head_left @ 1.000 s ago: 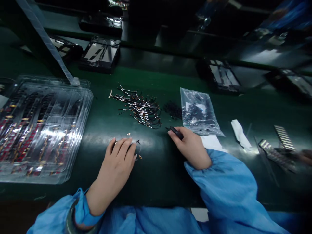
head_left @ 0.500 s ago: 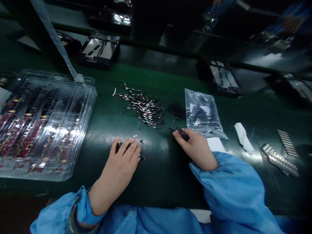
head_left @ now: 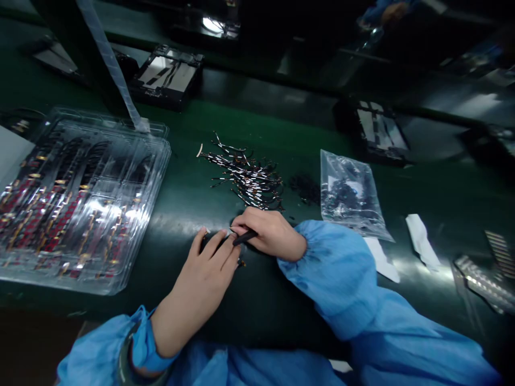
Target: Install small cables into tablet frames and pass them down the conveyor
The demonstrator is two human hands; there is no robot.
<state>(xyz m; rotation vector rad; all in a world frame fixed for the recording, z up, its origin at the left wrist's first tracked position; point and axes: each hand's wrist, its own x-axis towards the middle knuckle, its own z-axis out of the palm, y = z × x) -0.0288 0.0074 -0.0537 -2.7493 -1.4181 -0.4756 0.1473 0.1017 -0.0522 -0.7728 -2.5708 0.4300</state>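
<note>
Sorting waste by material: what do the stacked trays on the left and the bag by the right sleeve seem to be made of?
Stacked trays: clear, glossy moulded plastic, by the glare and see-through walls. Bag: thin clear plastic film, wrinkled and shiny, dark small parts showing through.

No text, label, brand, number or sign can be read anywhere in the head view. A pale patch is seen inside the clear plastic bag [head_left: 351, 194], but whatever may be printed on it is too blurred and too small to be made out. The white paper slips [head_left: 421, 242] on the green table [head_left: 185, 193] are seen as blank.
</note>
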